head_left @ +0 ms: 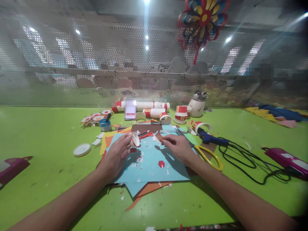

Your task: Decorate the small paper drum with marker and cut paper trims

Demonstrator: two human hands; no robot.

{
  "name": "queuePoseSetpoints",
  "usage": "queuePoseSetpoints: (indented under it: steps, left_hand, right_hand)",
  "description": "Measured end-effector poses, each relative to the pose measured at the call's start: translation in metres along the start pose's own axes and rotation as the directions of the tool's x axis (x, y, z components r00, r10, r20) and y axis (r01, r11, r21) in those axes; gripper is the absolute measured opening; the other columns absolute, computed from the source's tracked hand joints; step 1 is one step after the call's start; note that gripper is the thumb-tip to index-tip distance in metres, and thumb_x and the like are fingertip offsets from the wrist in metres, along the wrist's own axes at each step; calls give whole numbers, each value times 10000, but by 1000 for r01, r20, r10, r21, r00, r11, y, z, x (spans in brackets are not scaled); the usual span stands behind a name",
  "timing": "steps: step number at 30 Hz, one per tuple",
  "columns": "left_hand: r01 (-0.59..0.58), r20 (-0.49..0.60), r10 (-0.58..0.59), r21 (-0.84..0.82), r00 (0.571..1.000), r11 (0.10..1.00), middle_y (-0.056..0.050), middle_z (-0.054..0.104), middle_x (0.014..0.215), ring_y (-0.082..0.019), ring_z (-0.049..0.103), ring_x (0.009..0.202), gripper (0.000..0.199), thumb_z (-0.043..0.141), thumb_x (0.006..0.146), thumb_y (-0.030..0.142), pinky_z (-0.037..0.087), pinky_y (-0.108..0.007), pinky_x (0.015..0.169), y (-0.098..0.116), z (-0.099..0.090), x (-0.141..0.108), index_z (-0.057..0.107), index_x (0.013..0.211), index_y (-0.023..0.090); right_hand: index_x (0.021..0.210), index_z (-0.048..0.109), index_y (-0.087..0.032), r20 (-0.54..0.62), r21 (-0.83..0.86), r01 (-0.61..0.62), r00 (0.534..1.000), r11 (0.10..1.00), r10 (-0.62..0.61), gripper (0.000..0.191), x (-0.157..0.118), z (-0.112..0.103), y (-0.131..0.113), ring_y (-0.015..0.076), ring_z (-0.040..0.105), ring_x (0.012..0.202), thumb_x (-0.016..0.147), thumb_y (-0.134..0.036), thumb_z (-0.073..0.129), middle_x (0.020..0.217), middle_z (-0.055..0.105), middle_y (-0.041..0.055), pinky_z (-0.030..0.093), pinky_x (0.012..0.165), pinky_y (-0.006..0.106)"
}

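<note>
My left hand (119, 150) is closed round a small white paper cup piece (135, 140) with a red rim, tilted with its hollow side to the right. Between the fingertips of my right hand (175, 145) is a small reddish-brown piece (159, 138), with white beneath it. Both hands are above light blue paper (149, 166), apart from each other. On that paper lie a red hexagon (161, 164) and many red and white scraps. Behind the hands rests a red-handled cutter (146, 135). Yellow-handled scissors (209, 158) lie by my right wrist.
A blue glue gun (213, 138) with a coiled black cable lies right, near a purple power strip (287, 159). At the back stand a phone (130, 109), cups (181, 114) and a white jar (196, 105). A blue paint pot (105, 124) and white lid (82, 149) are left.
</note>
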State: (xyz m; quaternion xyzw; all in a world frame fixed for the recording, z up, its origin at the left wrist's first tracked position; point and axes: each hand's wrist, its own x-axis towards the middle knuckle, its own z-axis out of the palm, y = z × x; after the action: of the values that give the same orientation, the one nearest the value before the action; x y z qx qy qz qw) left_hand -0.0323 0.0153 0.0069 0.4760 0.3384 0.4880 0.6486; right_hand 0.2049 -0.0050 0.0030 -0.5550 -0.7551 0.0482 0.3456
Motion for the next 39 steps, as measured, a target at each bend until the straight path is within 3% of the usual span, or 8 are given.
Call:
queuePoseSetpoints:
  steps: [4,9,15,24,28,32,35,39]
  left_hand:
    - [7,15,-7,-1,1000,1000,-52,603,992,-167,545,914,272,632,869,433,515,-244,734,0,0,0,653,960,177]
    - [16,22,-15,-18,1000,1000,-49,601,962,-155,555,890,271,652,857,419,522,-233,718,0,0,0,655,953,166]
    - [38,36,-37,-27,999,999,-68,640,942,-185,639,805,361,718,811,340,545,-304,696,0,1,0,608,1109,169]
    - [46,137,-56,74,989,996,-71,609,1018,-195,620,815,446,741,783,331,514,-324,646,-5,3,-1,573,1177,205]
    - [-4,155,-37,260,987,966,-78,639,980,-200,616,857,481,744,763,350,503,-335,732,-7,2,0,573,1176,173]
    - [-85,266,-24,392,964,916,-75,645,942,-201,605,850,481,750,730,336,494,-339,749,-13,-1,2,573,1139,154]
    - [-129,332,-21,423,943,897,-70,631,934,-206,603,836,466,732,729,333,502,-333,707,-21,-3,5,563,1128,160]
    - [-163,352,-9,455,936,875,-78,629,953,-211,612,845,478,712,730,334,505,-345,732,-26,-4,5,551,1143,154]
  right_hand:
    - [947,714,-147,-53,-48,27,998,998,-29,199,-2,1,2,204,659,794,929,-174,518,894,743,84,495,717,317]
    - [921,727,-135,33,-145,101,995,984,-97,215,-7,3,-3,258,604,861,929,-176,516,853,693,121,463,777,384]
    - [903,725,-132,38,-143,100,995,985,-96,206,-7,5,-2,234,616,843,900,-310,622,834,698,99,478,774,352]
    - [831,712,-127,50,-250,48,998,967,-36,153,2,-1,4,222,605,883,907,-146,580,854,708,88,452,826,338]
    - [890,729,-125,129,-343,63,992,937,-20,177,12,0,2,240,600,912,918,-170,560,885,695,105,449,830,346]
    - [988,731,-155,275,-446,167,961,879,-43,180,28,6,-9,284,592,948,873,-245,625,953,685,120,461,812,377]
    - [946,725,-132,364,-529,243,931,813,-41,156,42,12,-17,315,575,1017,866,-221,624,991,674,155,471,813,402]
    - [955,676,-120,423,-612,288,906,736,-3,149,54,24,-17,248,607,1028,908,-251,624,1041,665,99,507,844,409]
